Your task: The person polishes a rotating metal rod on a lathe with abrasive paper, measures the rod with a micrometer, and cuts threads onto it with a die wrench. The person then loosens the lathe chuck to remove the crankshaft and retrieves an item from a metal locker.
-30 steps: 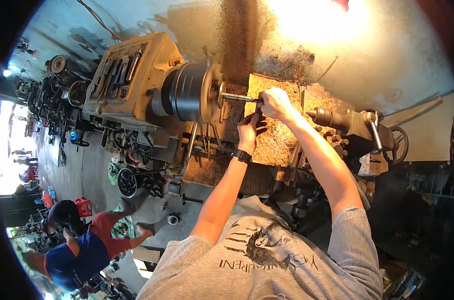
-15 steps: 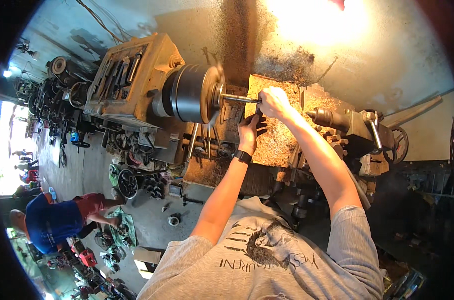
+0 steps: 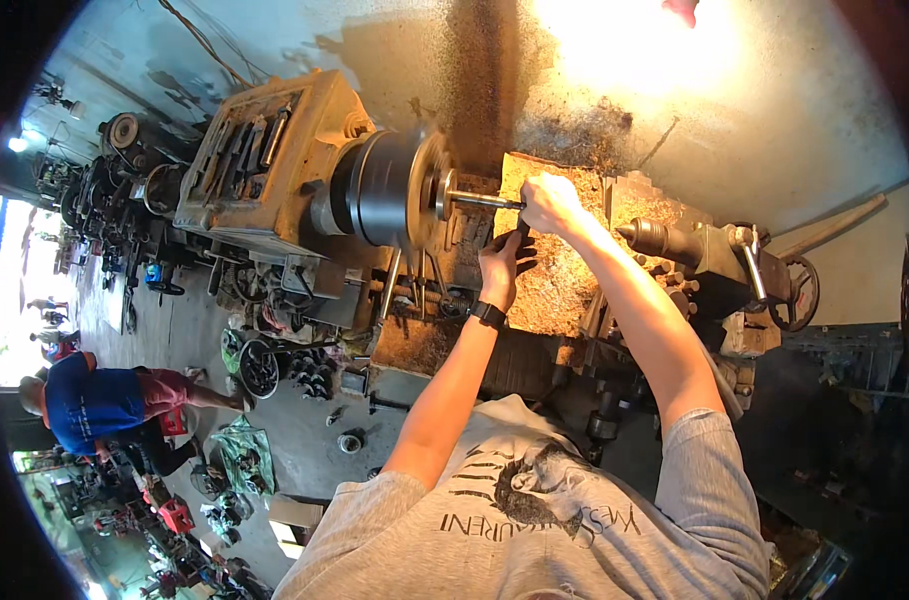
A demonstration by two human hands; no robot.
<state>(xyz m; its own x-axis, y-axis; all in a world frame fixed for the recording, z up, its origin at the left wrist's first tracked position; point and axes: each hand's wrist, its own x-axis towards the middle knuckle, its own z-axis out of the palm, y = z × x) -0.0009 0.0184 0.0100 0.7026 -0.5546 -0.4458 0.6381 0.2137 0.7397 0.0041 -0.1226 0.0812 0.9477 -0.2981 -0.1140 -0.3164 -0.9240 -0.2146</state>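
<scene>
Snagging looks the chief danger

Loose hand tools (image 3: 242, 150) lie on top of the lathe headstock (image 3: 319, 110); vibration could shake one off. Beside it, the chuck (image 3: 389, 190) has a blurred rim, so it is probably spinning, and anything drifting against it could be struck or dragged in. The slender metal shaft (image 3: 484, 200) projects from the chuck toward the hands. Below the shaft's free end, the left hand (image 3: 497, 265) has loosely bent fingers at a dark strip (image 3: 523, 228); whether they pinch it, I cannot tell. Its wristwatch (image 3: 487, 313) might catch if that arm swung toward the chuck. The right hand (image 3: 549, 203) is curled closed, seemingly pinching the strip at the shaft; if the strip grabbed, it could wind on and pull fingers along. The tailstock centre (image 3: 642, 234) stands apart, so hard sideways pressure might make the unsupported end whip.
</scene>
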